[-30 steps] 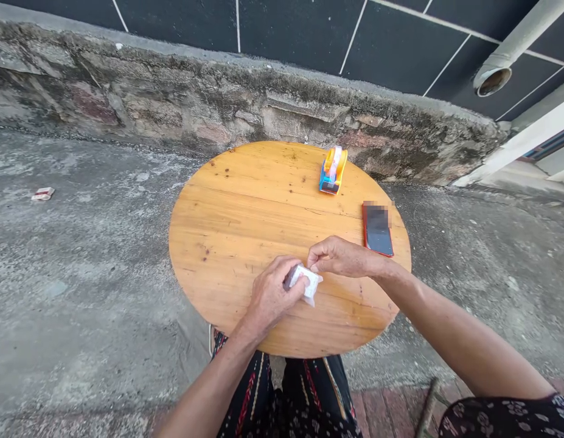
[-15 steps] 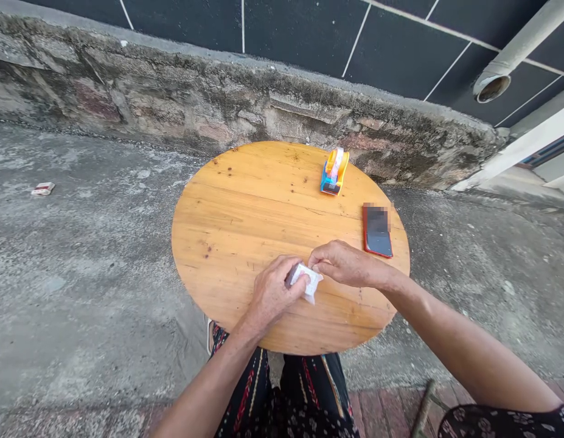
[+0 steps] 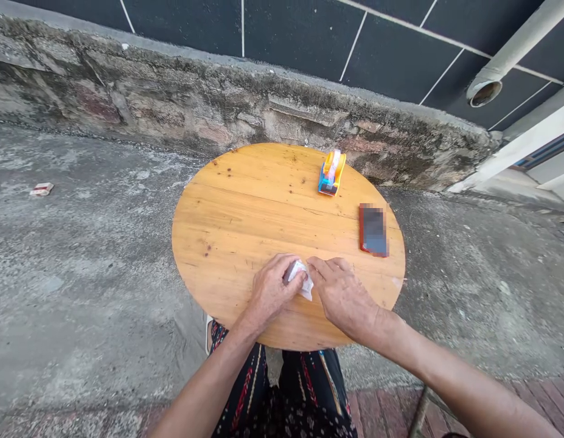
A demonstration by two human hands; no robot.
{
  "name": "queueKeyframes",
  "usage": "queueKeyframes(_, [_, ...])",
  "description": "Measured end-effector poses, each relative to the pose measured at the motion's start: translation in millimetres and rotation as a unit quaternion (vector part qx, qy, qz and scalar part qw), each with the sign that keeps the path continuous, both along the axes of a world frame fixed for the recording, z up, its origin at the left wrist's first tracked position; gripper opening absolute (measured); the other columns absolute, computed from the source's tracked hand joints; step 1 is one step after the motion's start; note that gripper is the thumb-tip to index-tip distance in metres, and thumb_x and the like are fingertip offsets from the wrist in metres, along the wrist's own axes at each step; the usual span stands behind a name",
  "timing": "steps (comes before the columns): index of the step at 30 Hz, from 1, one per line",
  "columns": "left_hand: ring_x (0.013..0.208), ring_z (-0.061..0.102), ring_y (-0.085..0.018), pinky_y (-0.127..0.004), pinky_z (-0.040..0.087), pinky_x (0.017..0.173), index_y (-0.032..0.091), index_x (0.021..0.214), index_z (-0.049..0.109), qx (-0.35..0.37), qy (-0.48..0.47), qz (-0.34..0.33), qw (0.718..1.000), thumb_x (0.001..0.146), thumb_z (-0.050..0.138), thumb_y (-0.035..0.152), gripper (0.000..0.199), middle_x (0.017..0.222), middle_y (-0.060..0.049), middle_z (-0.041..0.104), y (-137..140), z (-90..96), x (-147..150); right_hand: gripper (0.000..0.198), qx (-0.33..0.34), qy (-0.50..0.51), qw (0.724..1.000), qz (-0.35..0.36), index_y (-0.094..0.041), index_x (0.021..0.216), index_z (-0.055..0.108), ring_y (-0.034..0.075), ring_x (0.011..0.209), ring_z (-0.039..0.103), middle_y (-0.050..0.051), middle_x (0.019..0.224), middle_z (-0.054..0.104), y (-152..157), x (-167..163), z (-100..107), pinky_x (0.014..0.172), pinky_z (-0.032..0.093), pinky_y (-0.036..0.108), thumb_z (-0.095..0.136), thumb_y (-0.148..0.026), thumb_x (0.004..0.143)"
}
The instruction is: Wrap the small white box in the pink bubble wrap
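Note:
My left hand (image 3: 275,283) is closed around a small white box (image 3: 298,267) in a thin, crinkled wrapper, just above the near half of the round wooden table (image 3: 245,213). Its thumb presses on the box's near face, and a loose flap of the wrapper (image 3: 306,292) sticks out below the thumb. My right hand (image 3: 343,295) is palm down at the box's right side, fingers bent and their tips against its upper right edge. What those fingertips pinch is hidden behind the hand.
A yellow and blue tape dispenser (image 3: 331,173) stands toward the table's far edge. On the right lies a phone in a red case (image 3: 373,230). Near the right rim is a small clear scrap (image 3: 397,281). A small carton (image 3: 41,189) lies on the concrete at left. Behind runs a stone wall (image 3: 172,103).
My right hand has turned palm down, its wrist now nearer to me. A clear scrap shows at the table's right rim. The left hand still holds the box in nearly the same place.

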State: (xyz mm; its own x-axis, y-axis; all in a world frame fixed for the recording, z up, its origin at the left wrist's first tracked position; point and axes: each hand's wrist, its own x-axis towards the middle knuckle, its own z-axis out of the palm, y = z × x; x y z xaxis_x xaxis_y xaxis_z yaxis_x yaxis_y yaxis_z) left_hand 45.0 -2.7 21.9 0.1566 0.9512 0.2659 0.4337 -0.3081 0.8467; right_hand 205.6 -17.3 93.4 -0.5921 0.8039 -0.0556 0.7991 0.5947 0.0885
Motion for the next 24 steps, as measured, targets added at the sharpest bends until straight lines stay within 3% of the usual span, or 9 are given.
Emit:
queueKeyframes(5, [0.106,0.062,-0.019,-0.032,0.048,0.093,0.023,0.109,0.063,0.01,-0.002,0.003,1.0,0.085,0.059,0.02,0.025,0.113,-0.003,0.068,-1,-1.7,0,0.052,0.01,0.054,0.998,-0.004,-0.013,0.125,0.06,0.027,0.104,0.059,0.015,0.131,0.059,-5,14,-1,0.093,0.045,0.045,0.038,0.002,0.08])
queueKeyframes(12, [0.104,0.062,-0.019,-0.031,0.048,0.09,0.023,0.11,0.063,-0.005,0.007,0.008,1.0,0.085,0.057,0.019,0.026,0.113,-0.003,0.067,-2,1.3,1,0.049,0.015,0.121,0.992,-0.042,-0.011,0.124,0.061,0.027,0.114,0.059,0.017,0.138,0.054,-5,28,-2,0.095,0.047,0.046,0.035,-0.002,0.083])
queueKeyframes(19, [0.107,0.061,-0.02,-0.032,0.048,0.092,0.022,0.111,0.063,0.004,0.003,0.005,1.0,0.086,0.057,0.021,0.026,0.115,-0.004,0.067,-2,-0.6,0,0.053,-0.01,0.127,0.991,-0.044,-0.014,0.132,0.057,0.026,0.121,0.056,0.015,0.137,0.055,-1,22,-11,0.1,0.046,0.045,0.035,-0.003,0.085])
queueKeyframes(24, [0.108,0.061,-0.02,-0.032,0.048,0.093,0.022,0.109,0.063,0.006,0.002,0.004,1.0,0.087,0.056,0.02,0.024,0.114,-0.004,0.067,-2,0.8,0,0.056,0.022,0.096,0.995,-0.025,-0.014,0.129,0.059,0.028,0.114,0.058,0.016,0.135,0.057,-1,14,-14,0.096,0.046,0.047,0.037,0.002,0.08])
